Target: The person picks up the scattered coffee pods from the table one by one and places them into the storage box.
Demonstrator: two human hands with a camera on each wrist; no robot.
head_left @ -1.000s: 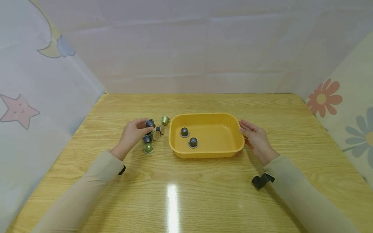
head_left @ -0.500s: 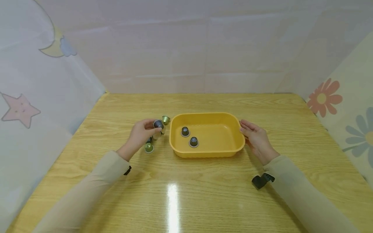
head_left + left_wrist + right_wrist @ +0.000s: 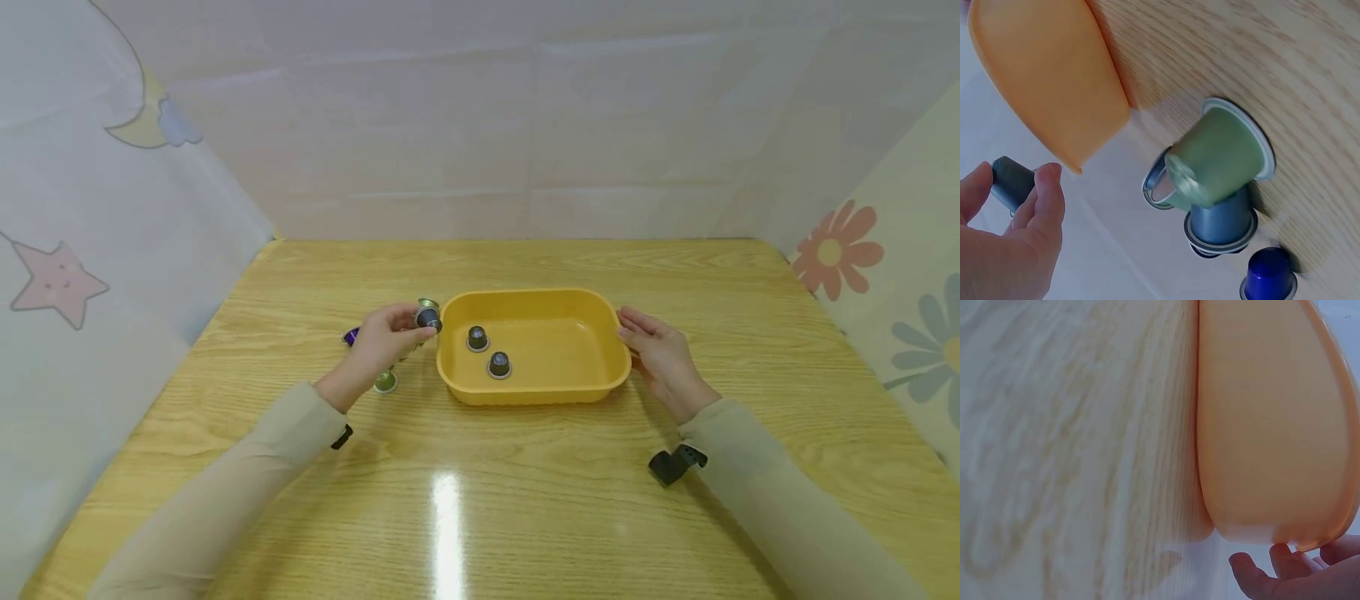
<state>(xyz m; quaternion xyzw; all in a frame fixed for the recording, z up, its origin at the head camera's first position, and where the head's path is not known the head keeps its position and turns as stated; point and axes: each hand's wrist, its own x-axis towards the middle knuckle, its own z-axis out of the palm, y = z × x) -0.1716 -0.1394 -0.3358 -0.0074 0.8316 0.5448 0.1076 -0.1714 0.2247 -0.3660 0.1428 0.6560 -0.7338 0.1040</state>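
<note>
My left hand (image 3: pixel 381 340) pinches a dark grey coffee capsule (image 3: pixel 428 318) between thumb and fingers, just beside the left rim of a yellow plastic bin (image 3: pixel 534 392). In the left wrist view that capsule (image 3: pixel 1012 182) is off the table, near the bin's upper edge. Two dark capsules stand inside the bin, one farther back (image 3: pixel 477 337) and one nearer (image 3: pixel 499 364). At the opposite end my right hand (image 3: pixel 666 365) holds the bin's rim, its thumb at the edge and fingers against the outside, as the right wrist view (image 3: pixel 1300 575) also shows.
Loose capsules lie left of the bin, partly hidden by my left hand: a green one (image 3: pixel 386 382), a purple-blue one (image 3: pixel 350 336) and a light green one (image 3: pixel 427 302). The left wrist view shows a green capsule (image 3: pixel 1222 153) in front of a blue-grey one (image 3: pixel 1221 222).
My left hand has moved right with the dark capsule, from above the loose capsules to the bin's left rim. A purple-blue capsule has come into sight behind it. The right hand stays put.
</note>
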